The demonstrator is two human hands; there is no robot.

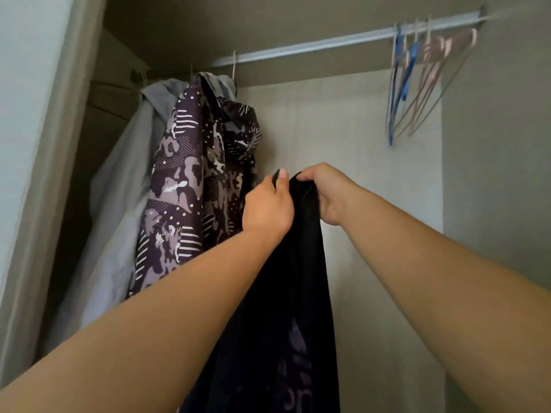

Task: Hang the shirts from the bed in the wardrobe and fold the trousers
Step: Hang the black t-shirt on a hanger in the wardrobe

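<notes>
Both arms reach up: left hand and right hand pinch the black shirt inside the wardrobe, under the rail. Two shirts hang already. This one needs a hanger.

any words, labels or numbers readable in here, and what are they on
No text can be read here.
black garment: a faint purplish print low on it, too dim and blurred to read.
patterned shirt: stripes, dots and blotches only, no words.
hangers: blurred, no label visible.
</notes>
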